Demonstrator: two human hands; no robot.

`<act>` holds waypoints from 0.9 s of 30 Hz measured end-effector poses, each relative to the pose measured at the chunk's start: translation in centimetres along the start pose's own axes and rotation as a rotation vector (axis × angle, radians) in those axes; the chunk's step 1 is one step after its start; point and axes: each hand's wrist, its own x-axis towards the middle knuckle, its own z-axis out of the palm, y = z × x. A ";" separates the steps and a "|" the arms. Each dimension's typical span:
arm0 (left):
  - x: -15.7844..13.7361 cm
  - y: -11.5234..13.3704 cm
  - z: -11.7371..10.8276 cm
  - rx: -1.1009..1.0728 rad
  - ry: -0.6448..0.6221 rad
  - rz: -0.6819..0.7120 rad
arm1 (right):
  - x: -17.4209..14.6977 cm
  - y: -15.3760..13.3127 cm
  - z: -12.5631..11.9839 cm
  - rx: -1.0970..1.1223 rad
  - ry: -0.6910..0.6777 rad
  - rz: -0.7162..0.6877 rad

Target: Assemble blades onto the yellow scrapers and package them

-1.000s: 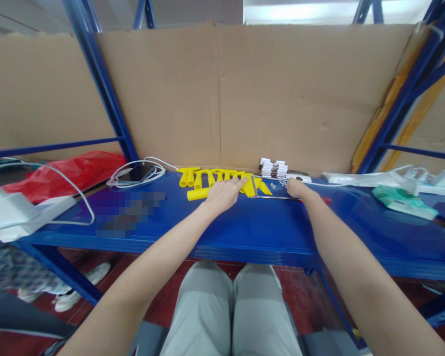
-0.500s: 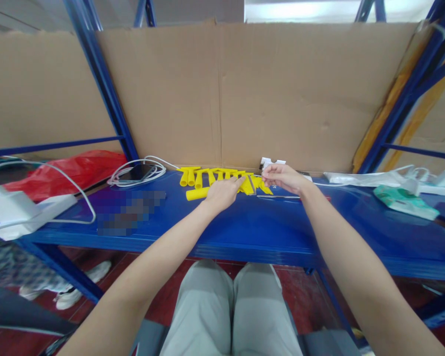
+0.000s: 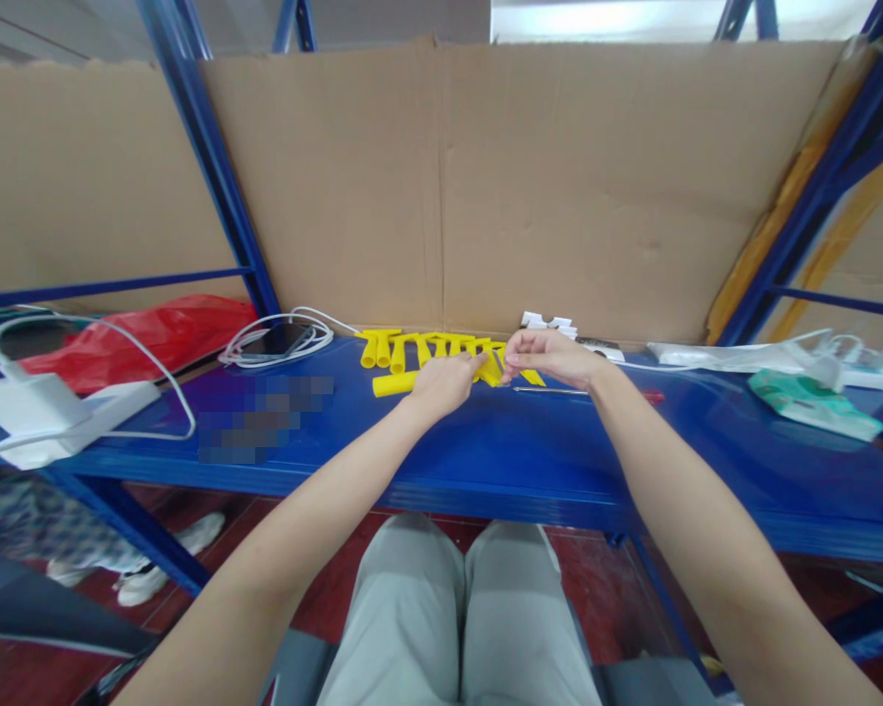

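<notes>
A row of yellow T-shaped plastic pieces (image 3: 397,355) with tubular handles stands at the back of the blue shelf, and one yellow tube (image 3: 395,383) lies in front of them. My left hand (image 3: 441,385) is closed on a yellow T-shaped piece (image 3: 490,370) at the right of the row, its fingers partly hiding it. Just to the right, my right hand (image 3: 548,358) pinches at the same piece; what is between its fingertips is too small to make out. A thin screwdriver (image 3: 551,391) with a red end lies below my right hand.
White small parts (image 3: 548,324) sit behind my right hand by the cardboard wall (image 3: 559,186). On the left are a coiled white cable (image 3: 316,338), a red bag (image 3: 154,333) and a white power strip (image 3: 80,422). A green packet (image 3: 813,404) lies right.
My right hand has moved left and slightly down, closer to my left hand and over the yellow piece. My left hand keeps its place on the piece.
</notes>
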 end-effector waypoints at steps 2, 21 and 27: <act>0.0 0.0 0.0 -0.006 -0.001 -0.005 | 0.0 -0.1 0.1 0.004 -0.013 -0.012; 0.0 -0.3 -0.1 -0.128 0.038 -0.080 | 1.1 0.8 1.0 0.090 0.148 -0.093; 1.0 -1.4 -1.3 -0.526 0.276 -0.238 | 2.1 2.3 -0.9 0.172 0.576 -0.111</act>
